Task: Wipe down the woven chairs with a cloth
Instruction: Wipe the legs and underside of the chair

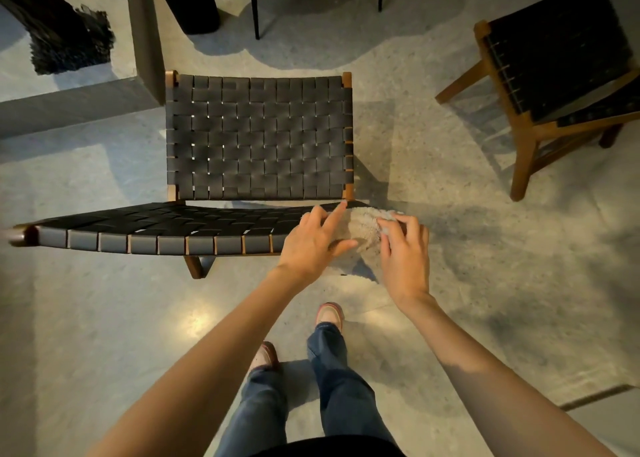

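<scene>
At the chair's point(256, 134) near right corner, the left hand point(311, 245) rests spread on the cloth point(362, 226), index finger out; the right hand point(407, 256) pinches its edge.

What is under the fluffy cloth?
The cloth lies over a front corner of the woven seat, pinched by the right hand, touched by the left hand. The corner itself is covered, so it cannot be seen.

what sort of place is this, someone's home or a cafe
Likely a café or lounge seating area, perhaps a showroom: a woven chair with a matching chair to its right, a polished concrete floor, and thin black legs of a wooden table or stool beyond.
</scene>
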{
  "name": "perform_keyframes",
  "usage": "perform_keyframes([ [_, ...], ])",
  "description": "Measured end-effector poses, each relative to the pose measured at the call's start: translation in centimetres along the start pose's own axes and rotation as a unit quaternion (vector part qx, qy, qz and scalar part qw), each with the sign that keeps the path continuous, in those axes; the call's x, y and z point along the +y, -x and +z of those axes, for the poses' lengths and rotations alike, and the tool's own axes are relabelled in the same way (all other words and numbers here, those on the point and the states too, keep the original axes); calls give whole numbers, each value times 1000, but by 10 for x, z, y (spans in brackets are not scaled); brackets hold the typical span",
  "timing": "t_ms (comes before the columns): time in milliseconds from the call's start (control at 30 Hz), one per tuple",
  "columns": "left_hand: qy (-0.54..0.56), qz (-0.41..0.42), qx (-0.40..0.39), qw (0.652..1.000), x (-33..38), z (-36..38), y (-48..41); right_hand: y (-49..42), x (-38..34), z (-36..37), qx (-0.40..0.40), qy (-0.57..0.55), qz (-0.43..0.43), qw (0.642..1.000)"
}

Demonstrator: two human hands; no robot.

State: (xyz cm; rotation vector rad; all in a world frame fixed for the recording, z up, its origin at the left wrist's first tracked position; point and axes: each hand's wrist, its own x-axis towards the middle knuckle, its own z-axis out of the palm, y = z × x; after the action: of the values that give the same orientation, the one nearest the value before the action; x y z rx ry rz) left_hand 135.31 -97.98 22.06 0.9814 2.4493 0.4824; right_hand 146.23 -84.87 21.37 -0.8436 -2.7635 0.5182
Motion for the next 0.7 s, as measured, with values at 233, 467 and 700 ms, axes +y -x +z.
perform_keyframes([
  [233,65,9,21,998,-15,-10,5,4,-28,-18,-27,-37,57,997],
  [467,43,36,94,994,-63,-13,85,67,-60,-6,-50,25,23,998],
  [700,99,4,99,990,-106,6,144,108,-90,22,-205,-41,46,977],
])
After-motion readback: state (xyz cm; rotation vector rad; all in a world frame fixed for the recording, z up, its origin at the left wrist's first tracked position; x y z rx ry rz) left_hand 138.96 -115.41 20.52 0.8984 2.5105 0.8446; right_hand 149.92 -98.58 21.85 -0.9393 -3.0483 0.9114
